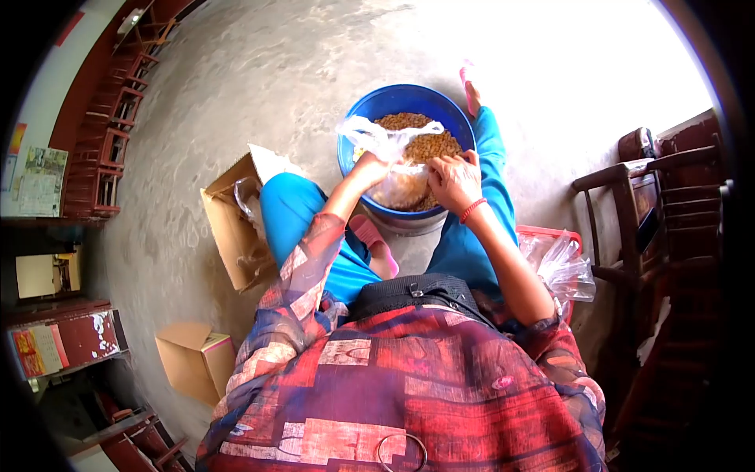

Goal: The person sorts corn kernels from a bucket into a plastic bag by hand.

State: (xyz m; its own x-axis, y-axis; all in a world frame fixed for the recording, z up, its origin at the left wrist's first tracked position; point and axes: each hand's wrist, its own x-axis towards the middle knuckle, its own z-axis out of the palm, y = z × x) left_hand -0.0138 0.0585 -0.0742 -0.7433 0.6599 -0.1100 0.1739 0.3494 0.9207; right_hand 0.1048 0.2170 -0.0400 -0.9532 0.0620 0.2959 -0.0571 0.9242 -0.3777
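A blue round tub (358, 108) stands between my knees, holding a heap of small brown pieces (432, 147) whose kind I cannot make out. Over it a clear plastic bag (381, 138) bunches up, its lower part bulging with pale brown contents. The fingers of my left hand (373, 168) are closed on the bag's left side. At the tub's right rim, my right hand (454, 184), with a red bracelet (473, 209) at the wrist, pinches the bag's right edge. Part of the bag is hidden behind my hands.
An open cardboard box (228, 228) with plastic inside stands by my left knee, and a smaller carton (189, 358) lies behind it. Beside my right thigh are clear plastic bags (568, 269) on a red tray (572, 235). Wooden chairs (621, 212) line the right side.
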